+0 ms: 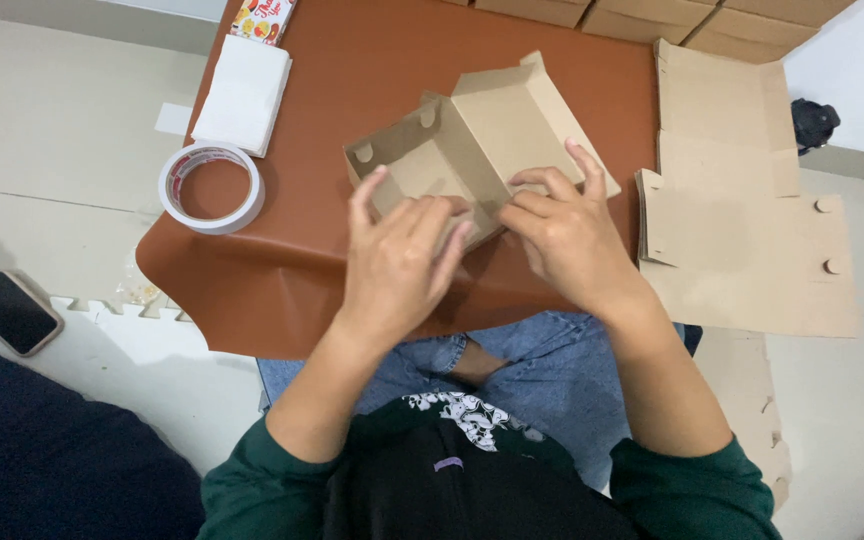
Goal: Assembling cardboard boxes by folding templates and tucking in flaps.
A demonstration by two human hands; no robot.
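My left hand [397,265] and right hand [564,235] are both pressed onto the near edge of the half-folded cardboard box [472,150], fingers bent over it; that edge is hidden beneath them. Box: plain brown, one flap raised, round tabs on the left wall, mid-bench [352,60]. Tape roll [211,187] left of box, flat blanks [742,230] right, partly overhanging the bench.

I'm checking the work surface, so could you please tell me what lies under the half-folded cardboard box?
The cardboard box rests on the brown table. Both hands cover its near edge, so that part is hidden.
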